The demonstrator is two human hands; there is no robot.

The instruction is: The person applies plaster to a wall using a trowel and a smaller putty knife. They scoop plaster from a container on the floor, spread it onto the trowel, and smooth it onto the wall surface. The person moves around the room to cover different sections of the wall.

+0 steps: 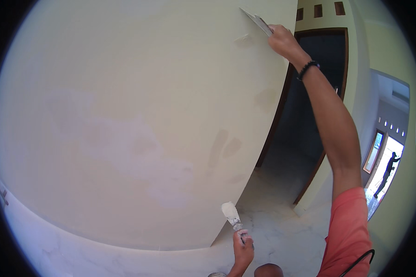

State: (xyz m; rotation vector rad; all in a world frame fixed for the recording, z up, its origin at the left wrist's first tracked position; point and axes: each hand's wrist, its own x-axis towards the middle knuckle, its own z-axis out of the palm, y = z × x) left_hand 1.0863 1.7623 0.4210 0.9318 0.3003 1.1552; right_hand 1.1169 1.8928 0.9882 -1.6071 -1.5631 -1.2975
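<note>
Right hand (283, 41): raised, fingers closed on a trowel (256, 21), which is held slantwise at the upper wall (125, 83), near its edge by the doorway. Whether the full blade bears on the wall cannot be told. Left hand (243, 247): low, closed around the grip of a scraper (236, 223), its blade pointing up and loaded with white paste (229, 210).

Risks, as judged. A steep or uneven trowel angle could gouge the smear (242, 39) just below it or leave ridges. A stroke run past the wall's edge could catch the door frame (346, 60). Should the scraper tip, paste could slide off onto the floor (282, 249). Rubbing the darker patches (218, 147), which look damp, could mark them.
</note>
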